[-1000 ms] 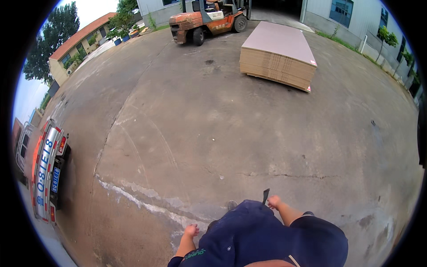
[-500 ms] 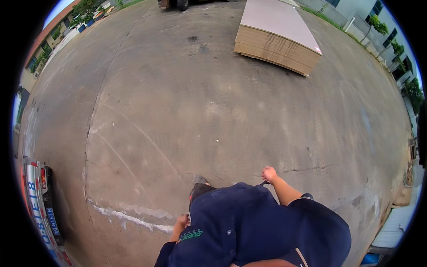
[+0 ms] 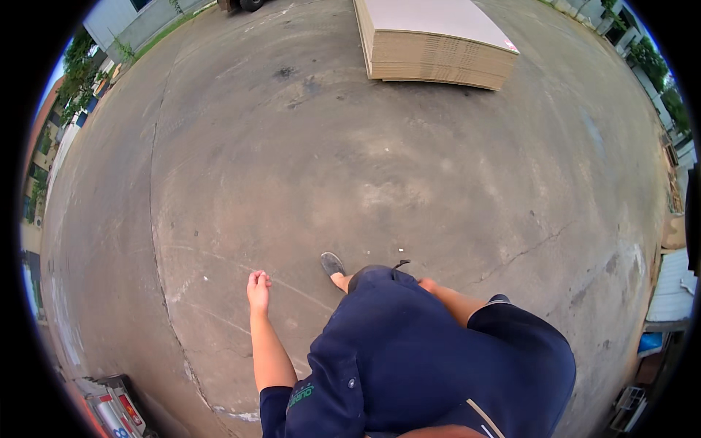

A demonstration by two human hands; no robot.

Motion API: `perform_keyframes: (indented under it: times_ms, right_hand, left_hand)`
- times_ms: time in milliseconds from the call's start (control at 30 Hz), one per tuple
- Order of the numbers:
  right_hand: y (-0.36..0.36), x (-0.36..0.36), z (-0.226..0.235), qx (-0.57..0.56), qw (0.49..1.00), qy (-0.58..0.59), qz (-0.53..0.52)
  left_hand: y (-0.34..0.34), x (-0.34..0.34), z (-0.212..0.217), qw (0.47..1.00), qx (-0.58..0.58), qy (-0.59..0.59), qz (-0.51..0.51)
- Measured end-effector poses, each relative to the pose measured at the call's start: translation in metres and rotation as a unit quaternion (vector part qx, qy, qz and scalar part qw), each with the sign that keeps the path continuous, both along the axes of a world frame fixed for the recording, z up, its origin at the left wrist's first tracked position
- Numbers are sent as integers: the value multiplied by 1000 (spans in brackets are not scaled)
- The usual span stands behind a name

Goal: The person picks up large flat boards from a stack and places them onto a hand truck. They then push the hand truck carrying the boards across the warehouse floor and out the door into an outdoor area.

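My left hand (image 3: 258, 290) hangs out in front of my left side, above bare concrete. Its fingers are loosely curled in and no object shows in it. Close to the dark blue shirt (image 3: 431, 343) at my waist is my right hand (image 3: 427, 285), partly covered by the cloth; its fingers are hidden. One dark shoe (image 3: 332, 263) is stepping forward on the ground between the two hands. A small dark cord (image 3: 401, 263) sticks out at the front of the shirt. Neither hand touches anything I can make out.
A stack of large flat boards (image 3: 442, 62), pale on top with brown edges, lies ahead to the right. A wheeled vehicle (image 3: 241, 4) shows at the far edge. The end of another vehicle (image 3: 117, 409) is at lower left. Assorted items (image 3: 668, 292) line the right side.
My left hand has swung forward and up, while my right hand has drawn back to my waist. My view has turned and advanced; the vehicle at left has slid lower in view.
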State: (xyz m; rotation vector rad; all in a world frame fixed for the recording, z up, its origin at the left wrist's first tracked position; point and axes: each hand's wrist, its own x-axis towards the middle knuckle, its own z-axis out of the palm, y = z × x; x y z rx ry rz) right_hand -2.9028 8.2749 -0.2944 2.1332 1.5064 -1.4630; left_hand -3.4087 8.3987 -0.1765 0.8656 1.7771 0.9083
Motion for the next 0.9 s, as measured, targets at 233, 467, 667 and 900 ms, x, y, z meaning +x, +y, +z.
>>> perform_keyframes:
  times_ms: [233,467,667,900]
  right_hand:
    - [282,-146,32,47,974,142,-172]
    - [471,-279,74,93,961,218,-140]
    - [517,-333,30,-27,976,46,-210]
    - [594,-448,51,30,960,86,-264]
  left_hand:
    - [-119,-153,-118,939,-297,133,-113]
    - [-100,-240,-128,909,-415,26,25]
    - [180,-344,-120,915,-365,-128,114]
    - [596,-459,-81,992,-119,10,-44]
